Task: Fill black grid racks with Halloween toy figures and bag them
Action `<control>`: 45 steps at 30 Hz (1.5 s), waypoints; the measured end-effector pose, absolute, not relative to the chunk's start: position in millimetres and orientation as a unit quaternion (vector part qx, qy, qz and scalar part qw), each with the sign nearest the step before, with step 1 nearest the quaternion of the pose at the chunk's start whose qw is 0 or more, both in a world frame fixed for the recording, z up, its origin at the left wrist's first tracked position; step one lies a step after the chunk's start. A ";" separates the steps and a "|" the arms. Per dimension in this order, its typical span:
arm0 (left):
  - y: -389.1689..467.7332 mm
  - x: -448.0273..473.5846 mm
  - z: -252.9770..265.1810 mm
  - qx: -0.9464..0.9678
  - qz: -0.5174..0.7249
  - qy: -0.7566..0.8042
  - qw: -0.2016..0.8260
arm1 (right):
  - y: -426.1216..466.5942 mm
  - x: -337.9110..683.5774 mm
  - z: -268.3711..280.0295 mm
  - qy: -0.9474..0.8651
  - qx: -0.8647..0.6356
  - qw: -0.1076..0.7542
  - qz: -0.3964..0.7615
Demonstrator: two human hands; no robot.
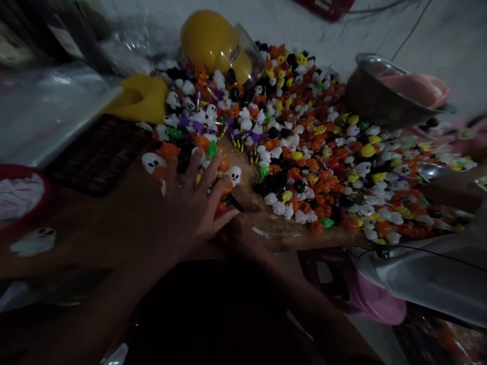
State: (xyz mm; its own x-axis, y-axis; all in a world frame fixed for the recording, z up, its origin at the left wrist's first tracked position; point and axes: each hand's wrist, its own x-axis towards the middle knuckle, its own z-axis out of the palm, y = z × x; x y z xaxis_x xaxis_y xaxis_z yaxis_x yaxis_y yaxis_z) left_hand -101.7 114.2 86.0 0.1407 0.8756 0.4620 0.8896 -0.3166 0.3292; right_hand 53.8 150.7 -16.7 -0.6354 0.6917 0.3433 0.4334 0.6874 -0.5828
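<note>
My left hand (192,195) lies with fingers spread over a small group of toy figures on the wooden table. Around its fingers show a white ghost figure (235,175), another ghost figure (152,162), a green figure (213,148) and several orange ones. My right hand (243,230) is curled at the table's front edge, close to the left thumb. A thin dark piece (234,203) sticks out just above it. Dim light hides what the right fingers hold.
A large pile of small toys (323,167) covers the table's back and right. Around it are a metal bowl (376,104), a yellow round object (207,38), a black basket (99,152), a red tub (41,190) and a pink stool (375,299). Another person's hand (452,190) is at right.
</note>
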 end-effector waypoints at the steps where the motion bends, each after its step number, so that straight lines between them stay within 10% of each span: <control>1: 118.4 -99.7 87.8 -0.764 -0.273 -0.585 0.014 | 152.2 52.9 -17.3 -0.868 -0.320 0.296 0.237; 14: 124.3 -93.4 79.4 -0.770 -0.201 -0.599 0.092 | 165.1 79.1 3.0 -0.891 -0.266 0.302 0.209; 25: 130.8 -104.4 74.2 -0.797 -0.188 -0.558 0.131 | 369.5 78.5 45.2 -0.815 -0.527 0.235 -0.044; 36: 116.3 -125.5 103.5 -0.755 -0.303 -0.581 -0.015 | 377.1 58.7 65.0 -0.741 -0.632 0.227 0.025; 45: 102.0 -118.8 120.6 -0.763 -0.192 -0.614 0.066 | 353.8 79.8 85.5 -0.736 -0.616 0.276 0.055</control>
